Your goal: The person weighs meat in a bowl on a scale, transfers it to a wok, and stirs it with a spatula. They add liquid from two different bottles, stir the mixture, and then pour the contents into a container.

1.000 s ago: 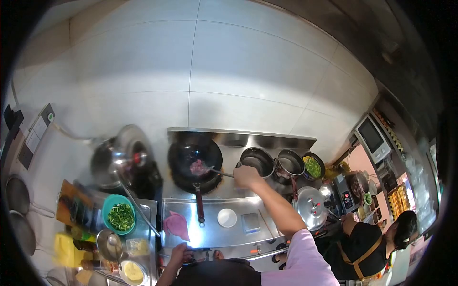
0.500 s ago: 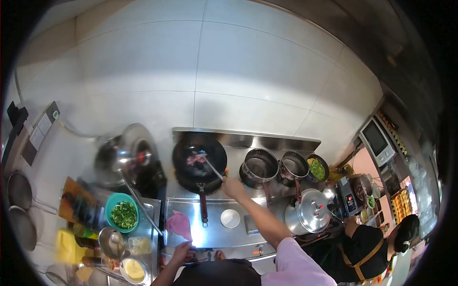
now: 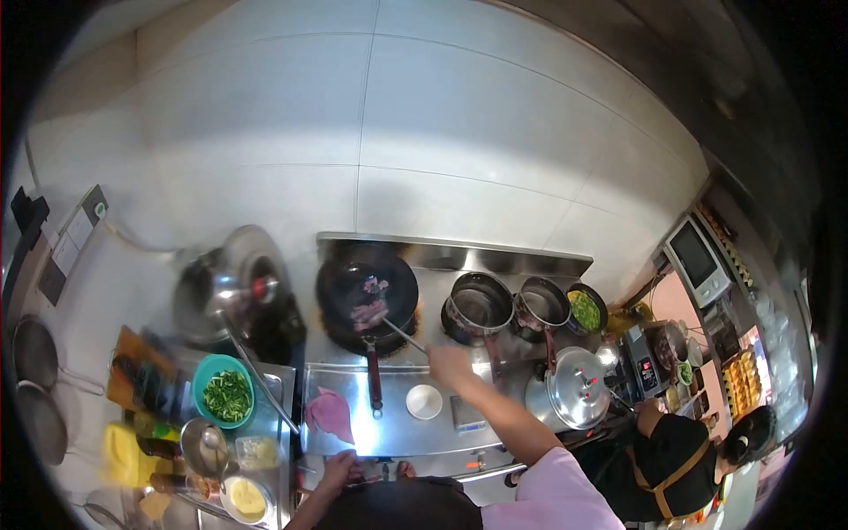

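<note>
My right hand is closed around the thin handle of a spatula, reaching over the stove from the right. The spatula's head is at the near side of a black wok, against pieces of pinkish meat. More meat lies a little farther back in the wok. The wok's dark red handle points toward me, and no hand is on it. Low at the stove's front edge, my left hand has curled fingers near the controls; what they grip is hidden. A pink cloth lies just beyond it.
A small white bowl and a scale sit on the steel ledge. Right of the wok stand two saucepans and a pressure cooker. A teal bowl of chopped greens is at left. A co-worker stands at right.
My right hand has drawn back toward me and slightly right, bringing the spatula's head from the wok's middle to its near side. Some meat has moved with it. My left hand stays low.
</note>
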The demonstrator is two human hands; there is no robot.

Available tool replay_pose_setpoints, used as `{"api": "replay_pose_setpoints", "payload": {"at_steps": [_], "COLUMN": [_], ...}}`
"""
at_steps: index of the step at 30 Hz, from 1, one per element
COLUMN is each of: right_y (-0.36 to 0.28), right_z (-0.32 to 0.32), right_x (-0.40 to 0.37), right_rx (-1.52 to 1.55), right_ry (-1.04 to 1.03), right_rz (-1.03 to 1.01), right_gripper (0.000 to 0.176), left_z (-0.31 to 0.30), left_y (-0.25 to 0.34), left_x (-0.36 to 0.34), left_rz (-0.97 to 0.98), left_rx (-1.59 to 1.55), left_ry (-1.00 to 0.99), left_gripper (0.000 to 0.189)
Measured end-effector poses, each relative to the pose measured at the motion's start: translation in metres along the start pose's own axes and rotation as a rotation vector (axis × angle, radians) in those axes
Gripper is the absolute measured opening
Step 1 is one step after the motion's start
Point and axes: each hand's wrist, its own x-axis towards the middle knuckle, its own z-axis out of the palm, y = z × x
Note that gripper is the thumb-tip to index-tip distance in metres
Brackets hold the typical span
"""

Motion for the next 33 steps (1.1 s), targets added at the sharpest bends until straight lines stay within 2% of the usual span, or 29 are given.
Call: {"api": "replay_pose_setpoints", "payload": {"at_steps": [3, 6, 9, 12, 14, 15, 21, 24, 27, 30, 33], "right_y": [-0.008, -0.018, -0.011, 0.004, 0.005, 0.004, 0.004, -0.014, -0.013, 0.007, 0.022], "right_z": [0.014, 0.015, 0.026, 0.019, 0.023, 0.016, -0.051, -0.047, 0.027, 0.062, 0.006], "right_x": [0.010, 0.034, 0.045, 0.036, 0.038, 0.041, 0.004, 0.007, 0.059, 0.087, 0.075], "right_rx": [0.080, 0.198, 0.184, 0.115, 0.043, 0.008, -0.118, -0.055, 0.091, 0.342, 1.075], "right_ry": [0.021, 0.051, -0.015, -0.021, 0.033, 0.069, -0.097, -0.068, 0.034, 0.243, -0.083], "right_rz": [0.075, 0.145, 0.040, 0.027, 0.055, 0.069, -0.033, -0.076, 0.003, -0.059, 0.315], "right_gripper": [0.023, 0.024, 0.025, 0.029, 0.025, 0.023, 0.023, 0.023, 0.024, 0.026, 0.025], "left_z": [-0.003, 0.012, 0.015, 0.010, 0.003, 0.001, -0.006, -0.003, -0.001, 0.007, 0.004], "left_y": [-0.013, -0.001, 0.002, 0.003, -0.005, -0.002, -0.008, -0.009, -0.016, -0.004, 0.001], "left_x": [0.010, 0.004, 0.004, -0.001, -0.004, -0.004, -0.009, -0.009, 0.003, -0.002, -0.012], "left_rz": [0.023, -0.002, 0.036, 0.022, 0.017, 0.022, 0.021, 0.029, 0.038, 0.062, 0.079], "left_rx": [-0.013, 0.023, -0.003, -0.070, -0.080, -0.081, -0.125, -0.153, -0.098, -0.060, -0.131], "left_ry": [-0.016, -0.017, -0.017, 0.032, 0.063, 0.076, 0.112, 0.111, 0.066, 0.036, 0.095], "left_gripper": [0.038, 0.039, 0.039, 0.039, 0.036, 0.034, 0.033, 0.032, 0.031, 0.035, 0.035]}}
